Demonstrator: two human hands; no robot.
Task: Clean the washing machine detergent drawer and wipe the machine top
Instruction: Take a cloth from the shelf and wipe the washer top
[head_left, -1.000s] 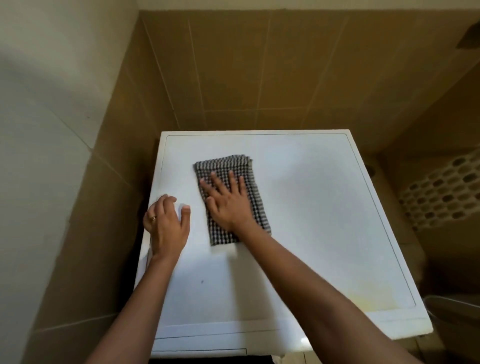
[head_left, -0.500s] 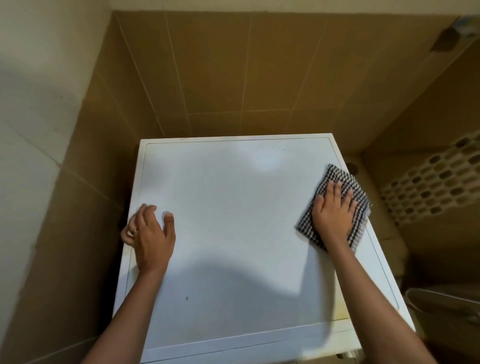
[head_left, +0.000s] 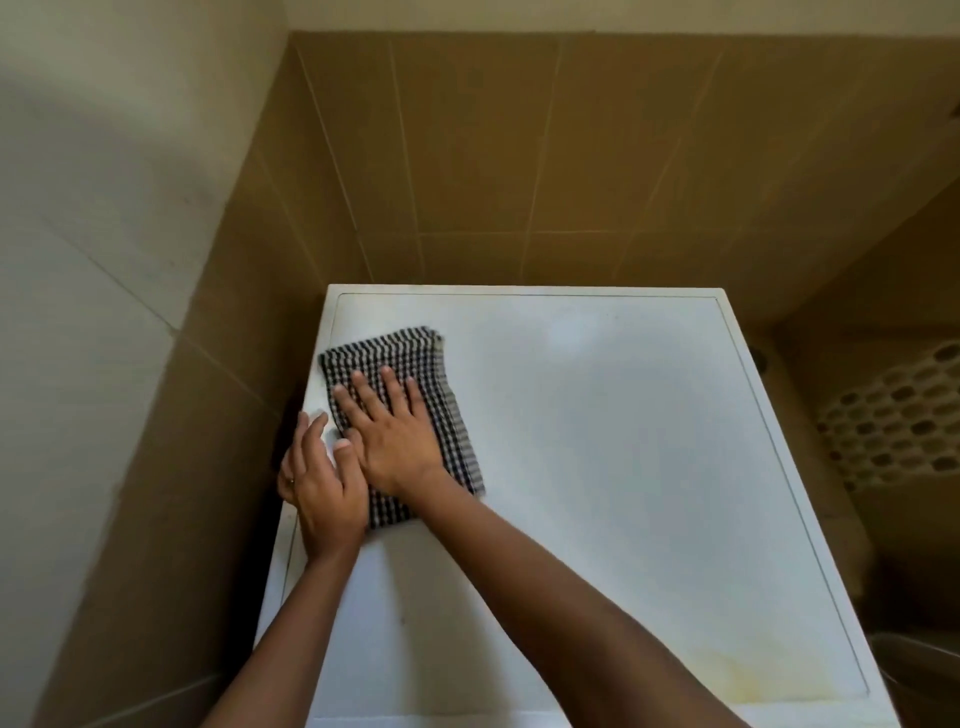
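Note:
The white washing machine top (head_left: 597, 441) fills the middle of the head view. A folded black-and-white checked cloth (head_left: 395, 358) lies flat near its far left corner. My right hand (head_left: 395, 436) presses down on the cloth with fingers spread, the arm crossing the top from the lower right. My left hand (head_left: 319, 483) rests on the machine's left edge, fingers apart, right beside the cloth and touching my right hand. The detergent drawer is out of view.
Brown tiled walls (head_left: 519, 156) close in behind and on the left. A perforated white laundry basket (head_left: 893, 415) stands to the right of the machine. A yellowish stain (head_left: 753, 675) marks the near right part of the top.
My right hand has swept the cloth from the right edge of the top back across to the far left corner. My left hand has stayed on the left edge.

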